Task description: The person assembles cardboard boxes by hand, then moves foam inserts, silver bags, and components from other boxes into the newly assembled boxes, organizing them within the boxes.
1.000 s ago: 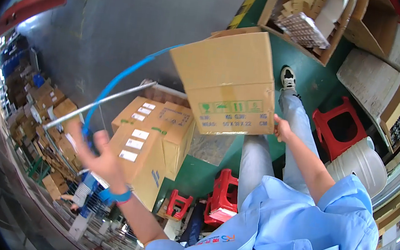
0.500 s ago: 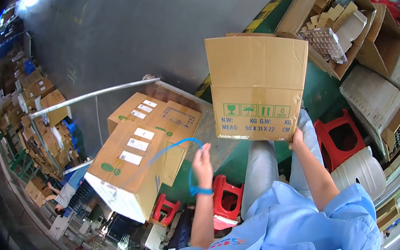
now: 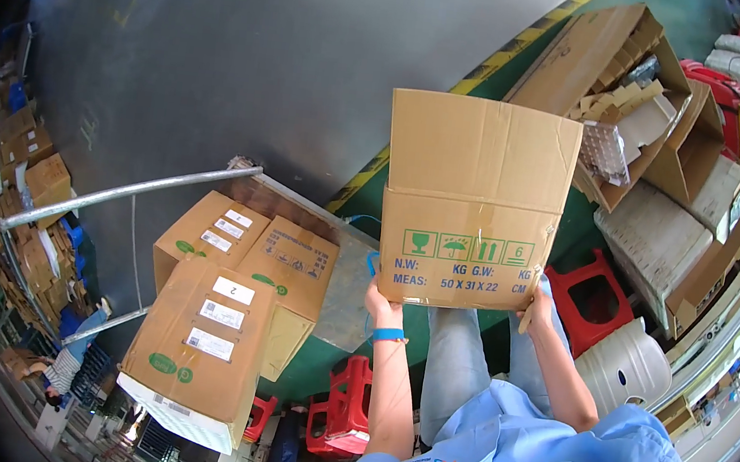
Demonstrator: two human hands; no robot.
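Place: a factory or warehouse floor, apparently a packing area.
Floor: a wide grey floor edged at the far right by yellow-and-black hazard tape, with green flooring on the near side.
Cartons: labelled brown boxes stacked at the left beside a metal rail, and a big heap of cardboard farther left.
Shipping carton: printed with handling symbols and blank weight lines, the kind used for freight.
Scrap box: a large open carton at the far right, filled with cardboard packing pieces.
Seating: plain red plastic stools.
Clothing: a light-blue work shirt with a chest logo.
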